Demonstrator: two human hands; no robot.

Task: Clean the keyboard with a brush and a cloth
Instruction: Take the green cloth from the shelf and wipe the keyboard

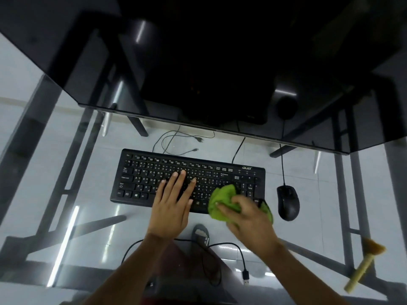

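Two hands on the keyboard (154, 172): left hand (174, 199) flat, steadying; right hand (246, 213) bunching the green cloth (222, 199) at the right end, unwiped keys stretching leftward.

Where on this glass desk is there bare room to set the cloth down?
Bare glass lies left of the keyboard, out to the desk's left edge, and on the near right between the mouse and the brush. The keyboard's right end is crowded: the right hand grips the green cloth there, with the mouse close beside it.
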